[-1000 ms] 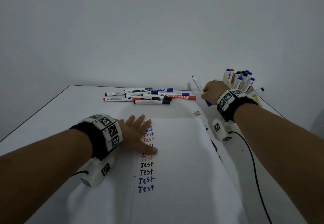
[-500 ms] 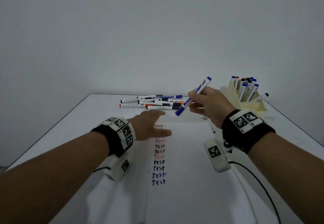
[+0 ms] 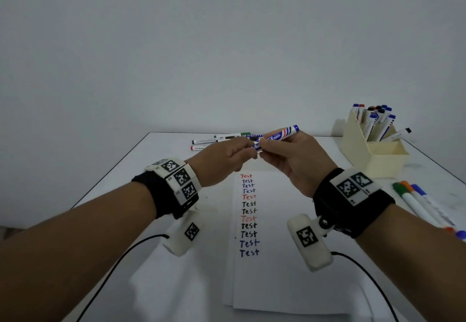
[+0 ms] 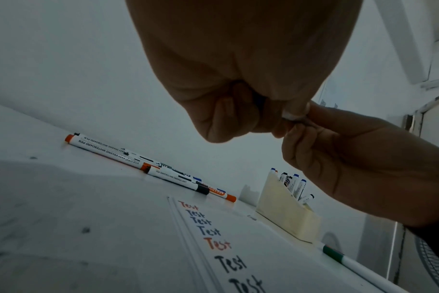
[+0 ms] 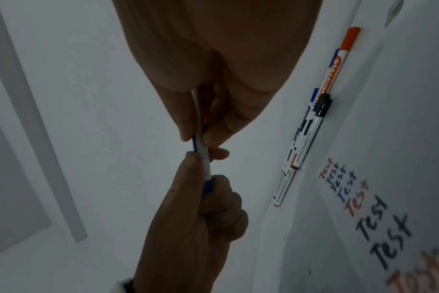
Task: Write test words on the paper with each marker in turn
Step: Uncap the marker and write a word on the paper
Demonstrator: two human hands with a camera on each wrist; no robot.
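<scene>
While both hands are meeting in the air above the far end of the paper (image 3: 282, 266), the right hand (image 3: 295, 160) is gripping the white barrel of a blue marker (image 3: 280, 135) between curled fingers and thumb, and the left hand (image 3: 222, 162) is closing its fingers round the marker's blue-capped end. The marker is lying nearly level, its free blue end pointing up and away past the right hand; its barrel is carrying blue print and red and black stripes. In the right wrist view the left thumb (image 5: 191, 174) is lying along the barrel just above the blue cap.

Beneath the hands and toward the person, the paper is bearing a single column of the word "Test" (image 3: 249, 214) in red, black and blue. Beyond the hands, a cluster of loose markers (image 3: 216, 140) is lying on the white table (image 3: 113, 190), partly hidden behind the left hand. Further off on the right hand's side, a cream holder (image 3: 373, 155) is keeping several capped markers upright or leaning. Beside the right forearm, three more markers (image 3: 416, 203) with green, orange and blue caps are lying side by side.
</scene>
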